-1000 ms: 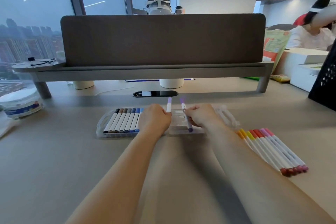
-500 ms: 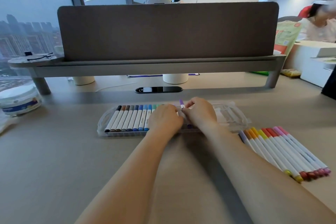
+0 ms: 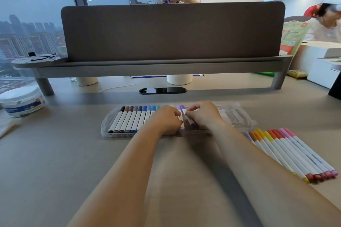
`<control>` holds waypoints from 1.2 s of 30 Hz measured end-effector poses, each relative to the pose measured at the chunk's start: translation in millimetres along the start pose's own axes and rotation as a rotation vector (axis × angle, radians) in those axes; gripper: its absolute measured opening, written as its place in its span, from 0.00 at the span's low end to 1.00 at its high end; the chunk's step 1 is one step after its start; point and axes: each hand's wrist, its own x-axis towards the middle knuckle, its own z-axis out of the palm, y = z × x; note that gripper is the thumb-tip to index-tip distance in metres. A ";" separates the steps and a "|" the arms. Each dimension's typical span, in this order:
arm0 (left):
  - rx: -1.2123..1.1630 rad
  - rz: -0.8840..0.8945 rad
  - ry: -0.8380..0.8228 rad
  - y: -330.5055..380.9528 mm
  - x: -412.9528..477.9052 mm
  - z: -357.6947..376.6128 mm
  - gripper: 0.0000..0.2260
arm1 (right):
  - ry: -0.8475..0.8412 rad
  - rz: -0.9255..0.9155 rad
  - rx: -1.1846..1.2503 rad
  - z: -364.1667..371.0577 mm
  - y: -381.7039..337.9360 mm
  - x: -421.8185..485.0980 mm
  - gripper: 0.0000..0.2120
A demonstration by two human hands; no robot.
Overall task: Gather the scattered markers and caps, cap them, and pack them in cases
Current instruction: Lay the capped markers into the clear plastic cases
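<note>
A clear plastic marker case [image 3: 239,119] lies across the desk in front of me. Its left half holds several capped markers [image 3: 129,120], from black through brown to blue and teal. My left hand [image 3: 164,120] rests on the case's middle with curled fingers, and it hides what they touch. My right hand [image 3: 203,114] pinches a purple marker [image 3: 191,122] that lies slanted in the case. A lilac marker [image 3: 181,116] sits between the two hands. A row of capped yellow, orange, red and pink markers [image 3: 287,151] lies loose on the desk to the right.
A grey desk divider on a raised shelf [image 3: 166,68] blocks the far side. A white tub [image 3: 22,101] stands at the left edge. Two white cups [image 3: 179,79] and a black cable port [image 3: 162,90] sit under the shelf. Other people work behind and at right.
Both hands came down from holding two markers upright above the case; the markers now lie in the case and the hands sit low on its middle. The view has shifted closer.
</note>
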 end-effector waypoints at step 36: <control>0.174 0.109 0.041 -7.9 1.9 3.7 0.15 | -0.306 -0.271 -0.265 -11.6 12.4 0.3 0.13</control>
